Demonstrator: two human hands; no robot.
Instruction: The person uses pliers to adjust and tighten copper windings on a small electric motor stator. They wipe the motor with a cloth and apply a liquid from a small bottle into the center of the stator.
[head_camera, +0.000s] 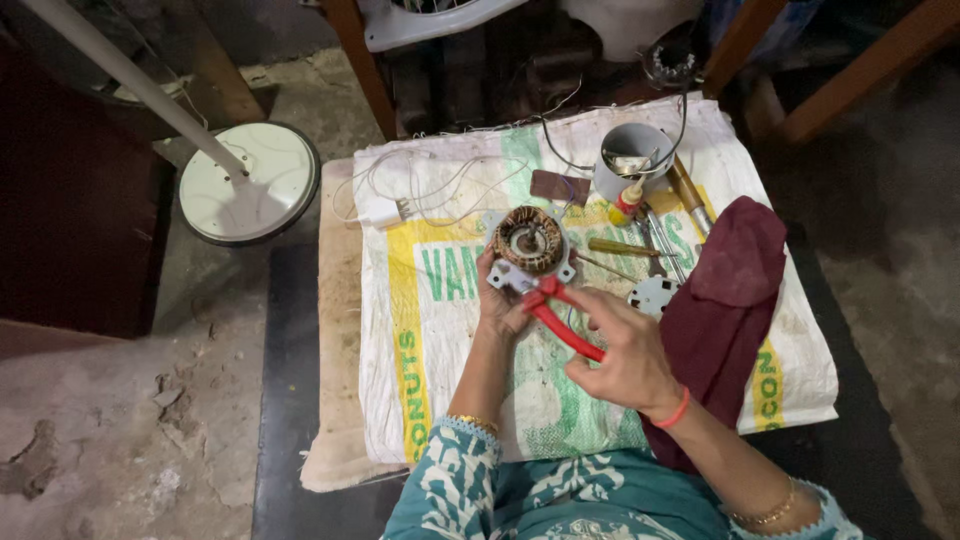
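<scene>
**Motor stator held and worked with red-handled cutters**

Item: a round motor stator (529, 240) with copper-coloured windings, set in a pale metal frame. It is located at the middle of a printed woven sack (440, 330) spread over a low surface.

Left hand (503, 300): closed around the near edge of the stator frame, fingers curled beneath it, the piece being steadied just above the sack.

Right hand (625, 350): closed on the red handles of a pair of cutters (562, 315). The tool's nose is directed at the frame's near edge, beside the left fingertips; whether it touches metal cannot be told.

Condition of work: the stator is already out of any housing, and the windings are judged intact. Thin white wires (420, 195) with a plug trail away to the left. Work at the frame edge is judged under way, not finished.

Accessories noted: a grey cup (632, 160) of small tools, a yellow-handled screwdriver (618, 246), a small round toothed part (652, 295), a maroon cloth (725, 300), and a fan stand base (250, 183) on the floor.
</scene>
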